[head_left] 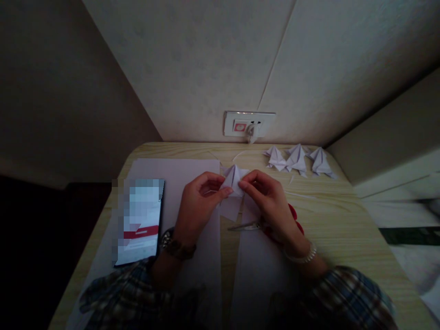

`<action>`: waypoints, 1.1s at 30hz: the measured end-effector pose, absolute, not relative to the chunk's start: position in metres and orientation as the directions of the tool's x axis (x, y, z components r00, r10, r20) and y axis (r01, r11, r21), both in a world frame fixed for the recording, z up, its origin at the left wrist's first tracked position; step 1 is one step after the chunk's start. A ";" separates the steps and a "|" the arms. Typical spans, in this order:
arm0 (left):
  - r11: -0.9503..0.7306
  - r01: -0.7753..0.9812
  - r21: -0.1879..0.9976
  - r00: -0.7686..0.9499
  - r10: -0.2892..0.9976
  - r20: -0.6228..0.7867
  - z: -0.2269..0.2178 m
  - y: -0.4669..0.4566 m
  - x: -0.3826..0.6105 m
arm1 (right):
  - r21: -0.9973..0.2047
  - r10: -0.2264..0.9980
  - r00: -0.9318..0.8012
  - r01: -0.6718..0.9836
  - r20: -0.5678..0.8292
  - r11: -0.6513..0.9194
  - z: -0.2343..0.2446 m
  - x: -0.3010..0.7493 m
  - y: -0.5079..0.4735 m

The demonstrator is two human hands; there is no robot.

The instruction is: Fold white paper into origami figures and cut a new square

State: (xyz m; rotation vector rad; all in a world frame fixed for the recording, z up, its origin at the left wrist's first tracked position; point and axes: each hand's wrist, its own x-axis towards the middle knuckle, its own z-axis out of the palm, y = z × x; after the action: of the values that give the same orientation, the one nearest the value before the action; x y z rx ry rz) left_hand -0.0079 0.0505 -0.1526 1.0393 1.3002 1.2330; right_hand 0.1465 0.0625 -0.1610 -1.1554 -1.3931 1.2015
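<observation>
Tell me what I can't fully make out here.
Head view:
Red-handled scissors: partly covered by the right hand.
Smartphone: screen partly masked by pixelated blocks.
Folded paper figure: partly hidden behind the left hand and right hand.
Left-side paper: cut off by the bottom edge.

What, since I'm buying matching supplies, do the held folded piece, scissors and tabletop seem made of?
Folded piece: matte paper, by its crisp creases. Scissor blades: seemingly shiny metal, from grey glint. Red handles: perhaps smooth plastic, by even color. Tabletop: dull wood or laminate, by pale grain.
</observation>
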 end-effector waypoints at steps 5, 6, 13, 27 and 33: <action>0.070 -0.077 0.995 -0.157 0.984 -0.081 -0.152 0.050 -0.007 | -0.994 0.986 -0.166 0.110 0.006 0.025 -0.161 0.147 0.063; 0.067 -0.073 0.995 -0.161 0.984 -0.078 -0.152 0.050 -0.007 | -0.992 0.986 -0.166 0.120 0.007 0.027 -0.161 0.147 0.063; 0.103 -0.077 0.992 -0.144 0.983 -0.113 -0.151 0.049 -0.007 | -0.975 0.987 -0.151 0.207 0.044 0.075 -0.159 0.147 0.059; 0.098 0.100 0.990 -0.118 0.989 -0.086 -0.161 0.048 -0.008 | -0.884 0.987 -0.158 0.455 0.035 0.104 -0.163 0.154 0.068; 0.090 0.034 0.995 -0.117 0.989 -0.085 -0.161 0.049 -0.008 | -0.917 0.979 -0.202 0.394 -0.020 0.062 -0.168 0.157 0.072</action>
State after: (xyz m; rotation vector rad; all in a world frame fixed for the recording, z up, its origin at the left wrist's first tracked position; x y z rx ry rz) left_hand -0.0076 0.0489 -0.1612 1.1155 1.3632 1.2085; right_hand 0.1572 0.0722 -0.1677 -1.3859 -1.6777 1.1207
